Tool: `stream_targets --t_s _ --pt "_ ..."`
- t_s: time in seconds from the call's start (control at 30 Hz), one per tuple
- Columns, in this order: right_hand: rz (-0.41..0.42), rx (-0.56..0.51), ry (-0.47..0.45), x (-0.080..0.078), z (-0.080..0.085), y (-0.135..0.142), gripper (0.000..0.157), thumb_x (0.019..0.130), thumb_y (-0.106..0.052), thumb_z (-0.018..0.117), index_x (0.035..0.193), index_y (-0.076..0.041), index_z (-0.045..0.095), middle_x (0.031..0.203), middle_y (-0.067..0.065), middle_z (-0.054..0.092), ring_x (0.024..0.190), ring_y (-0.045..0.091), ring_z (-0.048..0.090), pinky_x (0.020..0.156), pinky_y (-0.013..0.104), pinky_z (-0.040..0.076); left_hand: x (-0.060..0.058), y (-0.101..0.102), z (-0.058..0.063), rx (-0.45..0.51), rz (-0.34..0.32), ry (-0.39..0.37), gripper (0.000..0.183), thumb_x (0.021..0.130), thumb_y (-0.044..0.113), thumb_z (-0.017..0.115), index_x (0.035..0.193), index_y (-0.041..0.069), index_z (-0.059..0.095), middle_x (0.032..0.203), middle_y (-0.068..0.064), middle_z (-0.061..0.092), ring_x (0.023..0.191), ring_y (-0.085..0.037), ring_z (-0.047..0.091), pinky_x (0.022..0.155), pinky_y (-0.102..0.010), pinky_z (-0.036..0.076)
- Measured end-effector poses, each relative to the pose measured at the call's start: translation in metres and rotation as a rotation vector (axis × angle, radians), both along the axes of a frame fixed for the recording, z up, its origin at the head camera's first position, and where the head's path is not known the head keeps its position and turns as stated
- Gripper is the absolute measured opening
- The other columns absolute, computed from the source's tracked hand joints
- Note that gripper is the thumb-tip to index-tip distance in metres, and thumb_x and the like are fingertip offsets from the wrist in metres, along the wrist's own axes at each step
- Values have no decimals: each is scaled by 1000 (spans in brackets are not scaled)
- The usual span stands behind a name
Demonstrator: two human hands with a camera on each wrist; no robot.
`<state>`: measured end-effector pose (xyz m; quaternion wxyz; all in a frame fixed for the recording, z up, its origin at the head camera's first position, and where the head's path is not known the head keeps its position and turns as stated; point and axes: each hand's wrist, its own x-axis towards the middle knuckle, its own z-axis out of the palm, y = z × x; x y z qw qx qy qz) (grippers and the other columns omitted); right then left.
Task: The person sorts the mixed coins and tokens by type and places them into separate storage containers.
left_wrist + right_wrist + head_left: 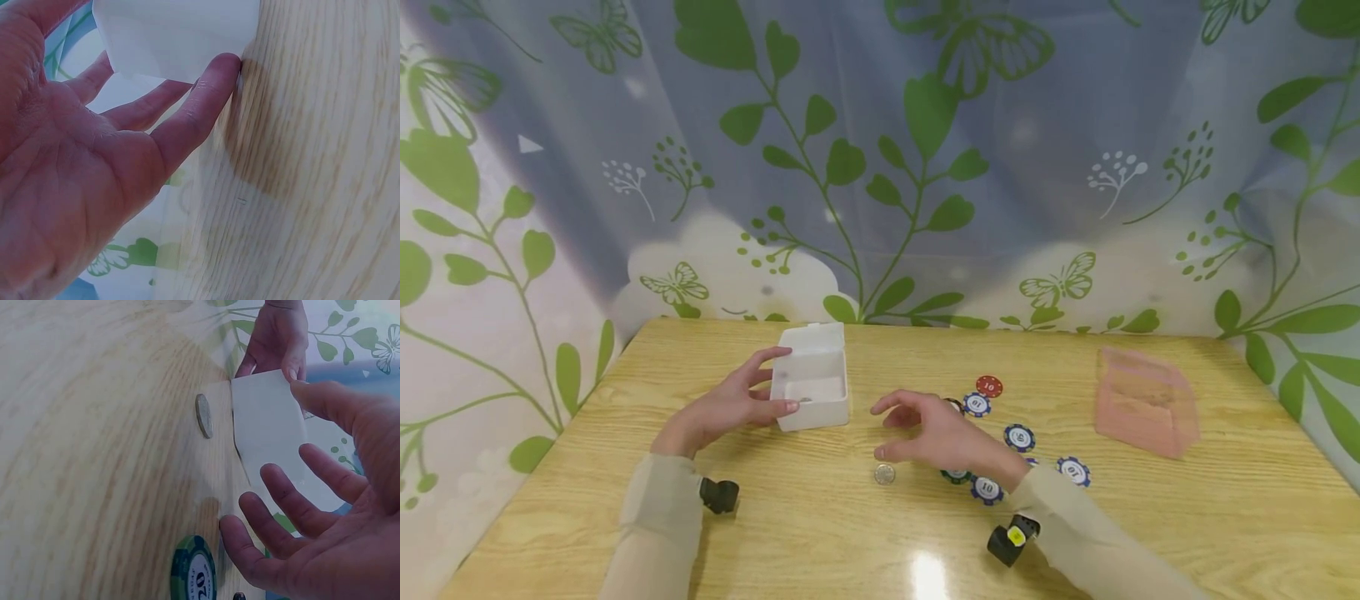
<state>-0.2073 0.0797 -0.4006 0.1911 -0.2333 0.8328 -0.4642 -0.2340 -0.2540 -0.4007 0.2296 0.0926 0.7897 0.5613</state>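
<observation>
A white box with its lid raised stands on the table at left of centre. My left hand grips its left side, the thumb at the front wall and a finger by the lid. Inside the box lies something small and shiny, too small to identify. To the right of the box, my right hand hovers with loosely bent, spread fingers and holds nothing. A coin lies on the table just in front of its fingertips. Under and around the right hand are poker chips, including a green one, partly hidden in the head view.
A red chip and several blue-and-white chips, such as one by the right forearm, lie on the wooden table. A translucent pink container rests at the right. Behind the table hangs a leaf-patterned curtain.
</observation>
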Motion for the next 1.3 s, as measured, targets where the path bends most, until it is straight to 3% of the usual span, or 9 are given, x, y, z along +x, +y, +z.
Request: stream_targets --t_s 0.23,0.47,1.03,1.3 --pt "21 35 8 5 -2 2 51 85 -25 84 132 -17 63 122 4 68 117 22 61 101 43 52 1 0 0 7 -2 -1 90 95 23 75 162 24 15 158 -23 35 121 -30 59 93 -36 53" --pt "118 87 63 5 -8 3 54 84 -20 84 133 -15 62 117 2 69 116 23 63 106 49 48 -1 -1 -1 10 -6 8 91 95 23 75 163 23 14 158 -25 35 121 -30 59 93 -36 53" --pt "120 222 190 10 -12 -12 54 79 -6 80 129 -16 63 100 -5 66 86 12 57 81 31 48 -1 -1 -2 -2 -4 12 92 95 23 75 163 23 13 160 -26 31 121 -30 59 91 -36 54" --pt "130 240 185 10 -9 -16 47 78 -2 76 122 -15 67 88 -8 64 77 9 56 74 29 47 -2 -1 -2 -2 -2 12 91 95 23 75 162 24 14 159 -25 33 122 -31 59 93 -36 54"
